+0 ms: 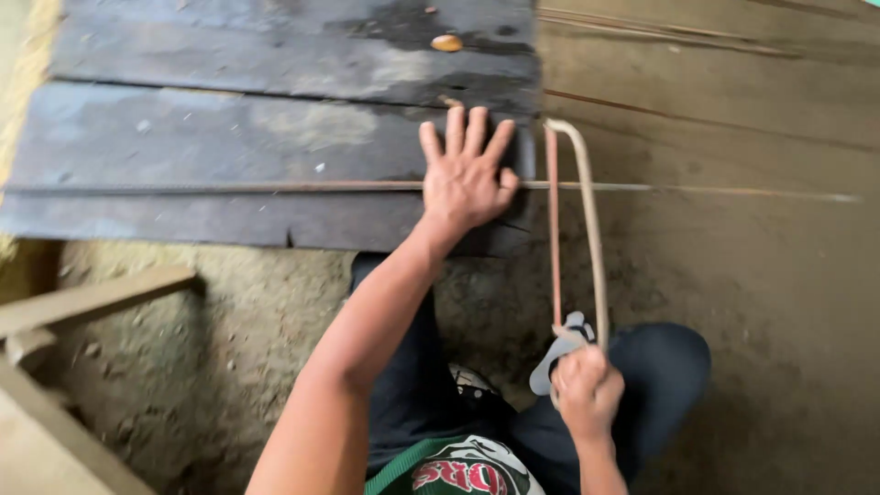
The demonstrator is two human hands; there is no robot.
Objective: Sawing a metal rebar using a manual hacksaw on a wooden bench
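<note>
Rebar point(275, 186), thin and rusty, lies left to right across the dark weathered boards point(229, 137) and runs on past their right edge over the bare dirt floor point(752, 275). From where I stand, the person's left hand point(466, 172) is spread flat, fingers wide, pressing the rod down on the planks just short of that edge. The right hand point(587, 392) is closed tight round the grip of a hacksaw point(577, 238), whose rusty blade and pale frame reach forward from the hand and cross the rod just to the right of the pressing hand, at the boards' end. The person crouches over the work, a knee in dark trousers point(660, 367) showing below the saw. A small orange-brown bit point(446, 42) lies on the upper plank, well apart from all this, and some loose pieces of timber point(92, 298) lie at the lower left. What worries me is how near the blade runs to the left thumb: if the saw skips out of its line on the round steel, I judge it could jump sideways into the hand. The long free end hanging off to the right looks unsupported too, so it may spring or chatter and pinch the blade, and a thin blade twisted that way could well snap. A rod held by palm pressure alone may roll as well.
</note>
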